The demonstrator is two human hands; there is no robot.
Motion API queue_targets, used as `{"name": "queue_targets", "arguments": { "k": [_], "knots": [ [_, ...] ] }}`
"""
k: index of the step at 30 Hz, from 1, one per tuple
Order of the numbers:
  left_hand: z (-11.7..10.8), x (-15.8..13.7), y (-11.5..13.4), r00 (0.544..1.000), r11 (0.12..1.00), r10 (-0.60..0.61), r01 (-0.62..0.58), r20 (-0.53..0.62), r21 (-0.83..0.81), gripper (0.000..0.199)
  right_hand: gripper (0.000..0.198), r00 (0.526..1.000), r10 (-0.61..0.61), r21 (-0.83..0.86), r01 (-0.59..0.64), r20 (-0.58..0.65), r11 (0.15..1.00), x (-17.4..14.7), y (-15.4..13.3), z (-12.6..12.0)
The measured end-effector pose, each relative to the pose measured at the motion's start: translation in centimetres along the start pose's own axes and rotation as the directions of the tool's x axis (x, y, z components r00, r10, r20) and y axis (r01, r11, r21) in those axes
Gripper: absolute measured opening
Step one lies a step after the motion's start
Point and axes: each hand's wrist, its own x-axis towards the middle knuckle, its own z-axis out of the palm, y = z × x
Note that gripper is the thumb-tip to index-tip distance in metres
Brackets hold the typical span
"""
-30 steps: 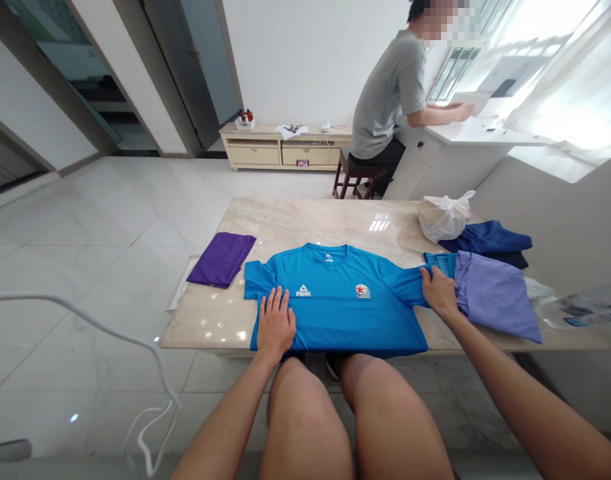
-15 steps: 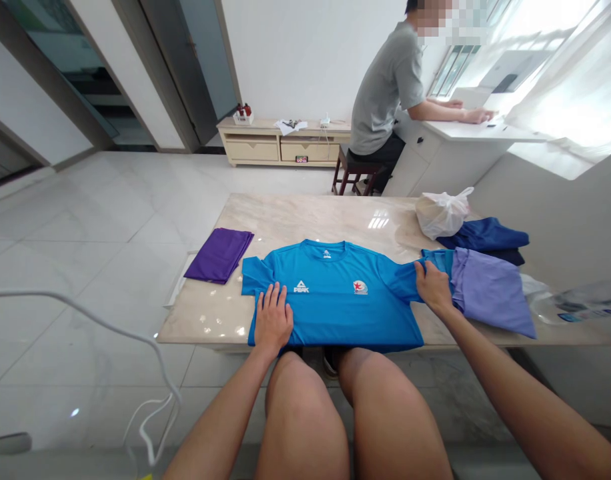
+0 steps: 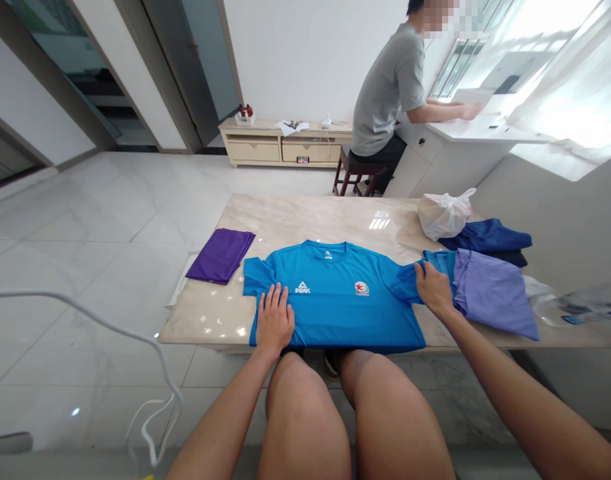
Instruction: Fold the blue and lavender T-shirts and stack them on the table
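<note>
A blue T-shirt (image 3: pixel 335 310) with a white chest logo and a round red-and-white badge lies spread on the marble-topped table (image 3: pixel 305 210), its collar facing away from me. My left hand (image 3: pixel 275 317) rests flat on the shirt's left side, fingers stretched out. At the other side, my right hand (image 3: pixel 433 288) pinches the edge of the right sleeve. Just beyond that hand lies a lavender folded garment (image 3: pixel 495 290), with blue cloth at its left edge. A folded purple garment (image 3: pixel 221 256) sits at the table's left end.
A tied white plastic bag (image 3: pixel 443 213) and dark blue clothing (image 3: pixel 495 235) lie at the back right. A clear plastic bottle (image 3: pixel 585 303) is on its side at the right end. Beyond the table, a person (image 3: pixel 388 87) sits on a stool at a white desk (image 3: pixel 480 130).
Both my hands keep their places on the shirt. The view has shifted very slightly, and the seated person's hands have moved a little on the desk.
</note>
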Motion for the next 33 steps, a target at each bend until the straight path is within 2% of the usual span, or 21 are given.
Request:
{"name": "queue_targets", "arguments": {
  "k": [4,7,8,10,12,14,16,18,23,27,30,33],
  "knots": [
    [0.1,-0.1,-0.1,1.0,1.0,0.005,-0.006,-0.016,-0.025,0.059,0.05,0.999,0.002,0.014,-0.002,-0.037,1.0,0.1,-0.7,-0.4],
    [0.2,-0.1,-0.1,1.0,1.0,0.008,-0.008,-0.02,-0.023,0.059,0.047,0.997,-0.072,0.061,0.072,-0.004,0.995,-0.2,-3.2,-1.1],
    [0.2,-0.1,-0.1,1.0,1.0,0.006,-0.007,-0.02,-0.018,0.059,0.046,0.989,-0.142,0.113,0.136,0.047,0.984,-0.4,-4.3,-1.4],
    [0.2,-0.1,-0.1,1.0,1.0,0.005,-0.005,-0.018,-0.007,0.058,0.047,0.941,-0.296,0.286,0.243,0.161,0.927,-0.7,-6.5,-1.7],
    [0.2,0.0,-0.1,1.0,1.0,0.007,-0.007,-0.019,0.0,0.058,0.051,0.91,-0.361,0.476,0.23,0.204,0.849,-0.8,-7.9,-1.6],
    [0.2,0.0,-0.1,1.0,1.0,0.01,-0.01,-0.02,0.006,0.058,0.052,0.94,-0.294,0.603,0.135,0.174,0.786,-0.7,-8.1,-1.2],
    [0.3,0.0,-0.1,1.0,1.0,0.013,-0.013,-0.018,0.015,0.058,0.052,0.969,-0.214,0.659,0.081,0.123,0.748,-0.5,-7.4,-0.4],
    [0.3,0.0,-0.1,1.0,1.0,0.017,-0.017,-0.017,0.02,0.058,0.049,0.98,-0.189,0.649,0.105,0.062,0.754,-0.4,-6.2,0.5],
    [0.0,0.0,0.0,1.0,1.0,0.015,-0.015,-0.008,0.013,0.059,0.036,0.958,-0.273,0.511,0.279,-0.09,0.813,-1.1,-4.4,2.5],
    [-0.2,0.1,-0.1,1.0,1.0,0.011,-0.011,0.009,-0.003,0.06,0.041,0.955,-0.248,0.464,0.296,-0.162,0.835,-0.7,-4.1,3.0],
    [-0.1,0.2,-0.1,1.0,1.0,0.016,-0.016,0.007,-0.01,0.061,0.042,0.956,-0.246,0.439,0.292,-0.16,0.85,0.5,-3.7,2.8],
    [-0.1,0.2,-0.1,1.0,1.0,0.015,-0.015,0.005,0.002,0.06,0.046,0.95,-0.301,0.386,0.311,-0.087,0.869,0.5,-4.3,3.1]
  ]
}}
